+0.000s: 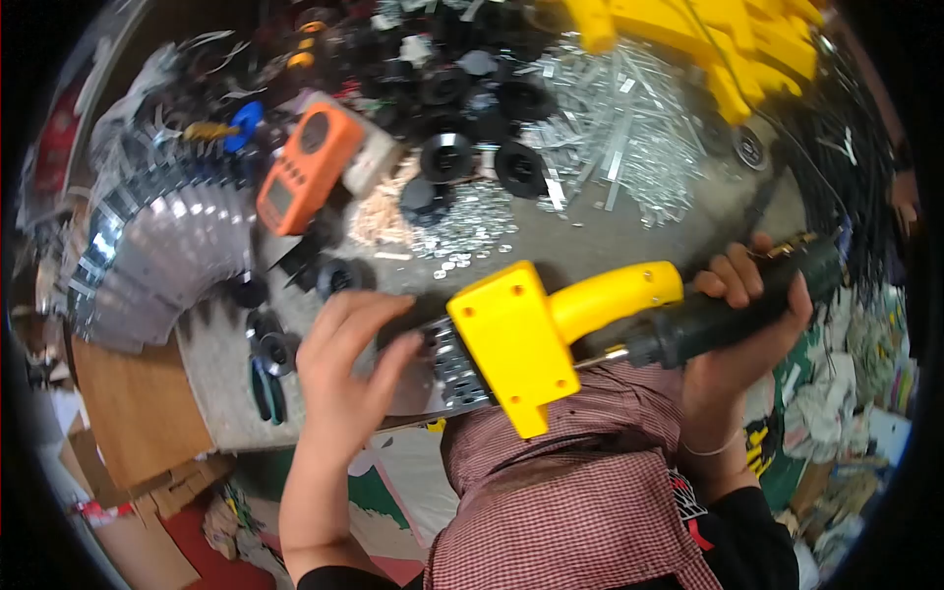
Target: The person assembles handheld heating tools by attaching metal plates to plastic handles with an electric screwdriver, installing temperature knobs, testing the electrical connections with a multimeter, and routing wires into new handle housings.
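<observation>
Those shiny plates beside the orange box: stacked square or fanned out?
Fanned out: the shiny plates overlap in a curved row, edges showing one after another.

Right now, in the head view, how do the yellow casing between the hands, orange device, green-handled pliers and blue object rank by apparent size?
Yellow casing
Orange device
Green-handled pliers
Blue object
The casing may be nearer the camera.

A grey worktop (218, 398), a brown wooden panel (138, 393) at its left end, cardboard (143, 556) below.
</observation>
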Motion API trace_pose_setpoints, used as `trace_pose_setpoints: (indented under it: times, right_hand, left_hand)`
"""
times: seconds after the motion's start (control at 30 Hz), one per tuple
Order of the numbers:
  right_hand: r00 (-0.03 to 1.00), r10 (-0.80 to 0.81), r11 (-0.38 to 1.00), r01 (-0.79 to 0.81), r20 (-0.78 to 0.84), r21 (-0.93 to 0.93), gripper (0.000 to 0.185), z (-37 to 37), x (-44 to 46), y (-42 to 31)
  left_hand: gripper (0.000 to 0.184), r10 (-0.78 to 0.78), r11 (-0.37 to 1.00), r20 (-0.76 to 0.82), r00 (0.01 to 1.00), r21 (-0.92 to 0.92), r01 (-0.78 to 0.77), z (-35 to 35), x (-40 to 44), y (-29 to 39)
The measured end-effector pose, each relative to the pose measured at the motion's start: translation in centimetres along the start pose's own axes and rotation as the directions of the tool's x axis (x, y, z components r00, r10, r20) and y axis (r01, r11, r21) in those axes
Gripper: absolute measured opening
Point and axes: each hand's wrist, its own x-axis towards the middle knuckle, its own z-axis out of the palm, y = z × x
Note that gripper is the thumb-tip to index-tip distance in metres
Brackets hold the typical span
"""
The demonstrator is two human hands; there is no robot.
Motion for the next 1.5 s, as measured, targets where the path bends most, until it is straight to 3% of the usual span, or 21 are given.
trace_pose_setpoints:
  times: [0.07,0.1,0.17,0.2,0.27,0.37,0.53,0.6,0.63,0.7,0.73,0.8,1.3,1.5]
  right_hand:
    - [1.0,-0.002,1.0,0.002,-0.005,-0.013,0.042,-0.9,0.2,-1.6]
    - [0.999,-0.029,0.999,0.028,0.037,0.027,0.041,0.2,0.4,1.6]
    - [0.998,-0.035,0.999,0.036,0.053,-0.018,0.039,0.5,0.1,1.0]
    - [0.998,-0.027,0.999,0.028,0.052,-0.031,0.039,0.5,0.1,0.8]
    - [0.996,-0.036,0.998,0.04,0.077,-0.057,0.037,0.3,0.0,0.7]
    - [0.997,-0.044,0.998,0.047,0.061,-0.047,0.036,0.4,0.0,0.8]
    - [0.995,-0.027,0.998,0.032,0.098,-0.047,0.034,0.1,0.2,0.6]
    - [0.994,-0.011,0.999,0.016,0.113,-0.038,0.034,0.1,0.2,0.4]
    - [0.993,-0.02,0.999,0.024,0.115,-0.037,0.034,0.2,0.1,0.5]
    - [0.993,-0.027,0.999,0.032,0.116,-0.041,0.034,0.3,0.1,0.6]
    - [0.992,-0.027,0.998,0.032,0.121,-0.045,0.033,0.2,0.2,0.5]
    - [0.991,-0.017,0.998,0.025,0.132,-0.057,0.033,0.2,0.3,0.4]
    - [0.995,-0.02,0.999,0.024,0.094,-0.045,0.033,0.0,0.4,0.6]
    - [0.996,0.031,0.999,-0.035,0.087,0.042,0.03,0.0,0.5,0.6]
  left_hand:
    - [0.019,0.104,0.976,0.049,0.993,0.187,-0.111,1.6,1.7,0.2]
    - [0.019,0.199,0.94,0.091,0.976,0.265,-0.216,-0.9,3.0,-1.8]
    - [0.014,0.335,0.877,0.192,0.923,0.294,-0.38,0.2,4.1,-2.0]
    - [0.014,0.328,0.884,0.186,0.926,0.285,-0.37,0.4,4.5,-2.0]
    - [0.007,0.426,0.742,0.342,0.838,0.397,-0.54,0.5,5.1,-1.9]
    - [0.007,0.467,0.704,0.37,0.803,0.393,-0.591,0.6,5.7,-2.2]
    - [0.013,0.402,0.833,0.175,0.899,0.337,-0.438,-0.2,4.3,-1.6]
    - [0.013,0.27,0.934,-0.007,0.963,0.243,-0.26,-1.3,1.1,0.6]
    - [0.013,0.263,0.939,-0.004,0.965,0.233,-0.255,-0.9,-0.8,1.4]
    - [0.019,0.063,0.998,-0.029,0.998,-0.011,-0.063,0.6,-4.2,2.7]
    - [0.019,0.056,0.998,-0.03,0.998,-0.018,-0.056,1.3,-5.0,3.1]
    - [0.018,-0.067,0.993,-0.153,0.986,-0.104,0.051,2.7,-6.1,3.7]
    - [0.017,-0.106,0.987,-0.171,0.98,-0.14,0.082,3.9,-6.2,3.7]
    - [0.017,-0.151,0.972,-0.158,0.976,-0.204,0.118,3.9,-5.9,3.8]
